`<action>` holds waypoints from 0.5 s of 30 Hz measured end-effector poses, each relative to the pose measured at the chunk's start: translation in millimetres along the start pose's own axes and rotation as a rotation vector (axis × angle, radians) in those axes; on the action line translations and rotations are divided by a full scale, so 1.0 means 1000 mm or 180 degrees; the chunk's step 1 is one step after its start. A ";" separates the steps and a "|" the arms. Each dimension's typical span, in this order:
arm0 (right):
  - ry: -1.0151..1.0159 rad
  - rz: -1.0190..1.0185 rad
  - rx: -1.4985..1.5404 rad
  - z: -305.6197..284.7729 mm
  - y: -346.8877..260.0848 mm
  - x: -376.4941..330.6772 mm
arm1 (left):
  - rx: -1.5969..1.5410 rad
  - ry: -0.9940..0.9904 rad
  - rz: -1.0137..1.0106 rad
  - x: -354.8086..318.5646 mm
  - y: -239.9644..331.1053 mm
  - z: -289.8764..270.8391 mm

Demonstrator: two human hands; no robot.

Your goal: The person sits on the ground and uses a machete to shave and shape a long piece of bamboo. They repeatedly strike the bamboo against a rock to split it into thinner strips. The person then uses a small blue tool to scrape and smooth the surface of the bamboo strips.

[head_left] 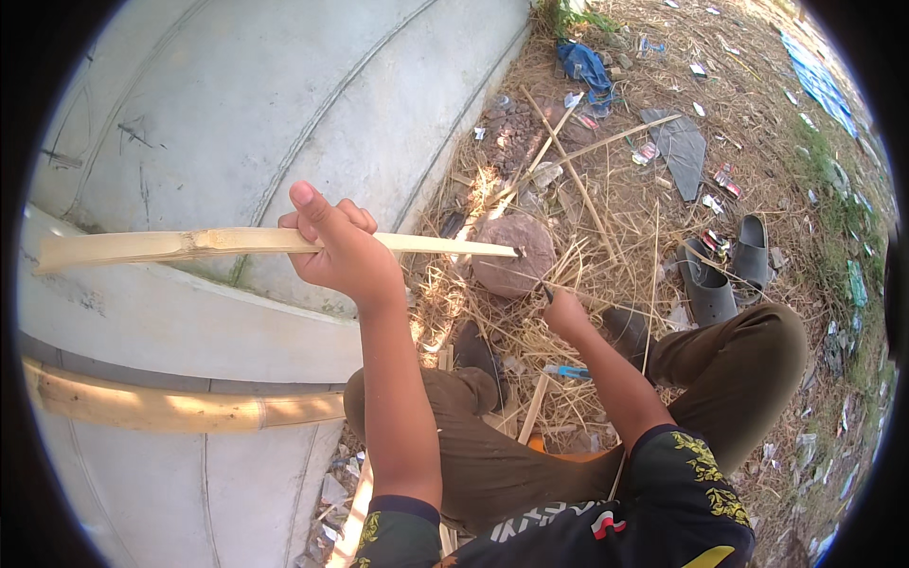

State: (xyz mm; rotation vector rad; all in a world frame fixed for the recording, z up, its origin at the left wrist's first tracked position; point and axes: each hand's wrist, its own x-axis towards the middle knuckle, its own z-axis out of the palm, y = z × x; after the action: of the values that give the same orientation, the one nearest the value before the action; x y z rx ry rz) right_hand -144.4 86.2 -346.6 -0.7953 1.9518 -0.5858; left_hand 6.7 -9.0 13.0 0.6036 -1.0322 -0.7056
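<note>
My left hand (343, 248) is closed round a long pale bamboo strip (204, 244), its thumb along the top side. The strip runs nearly level, from the far left to a round brown stone (507, 276) on the ground, and its right end lies over the stone. A small dark spot marks that end. My right hand (565, 314), closed, is just right of the stone. From its fingers pokes the dark end of a thin tool (548, 293); it looks like a knife, but the blade is hard to make out.
A pale concrete wall (237, 104) and ledge rise at left, with a thick bamboo pole (189, 405) beside it. Straw, bamboo slivers and litter cover the ground. Grey clogs (708, 289), a grey flat scrap (678, 151) and a blue cloth (585, 68) lie beyond my knees.
</note>
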 end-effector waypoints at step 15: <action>0.0394 -0.0073 -0.0764 0.013 0.044 0.001 | 0.0053 -0.0038 -0.0106 -0.002 0.001 -0.005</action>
State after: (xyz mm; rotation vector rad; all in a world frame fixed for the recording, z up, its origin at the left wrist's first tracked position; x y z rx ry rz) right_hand -146.0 114.0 -382.8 -0.9500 2.1568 -0.4272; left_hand 11.2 -6.4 10.7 0.6327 -1.0420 -0.7313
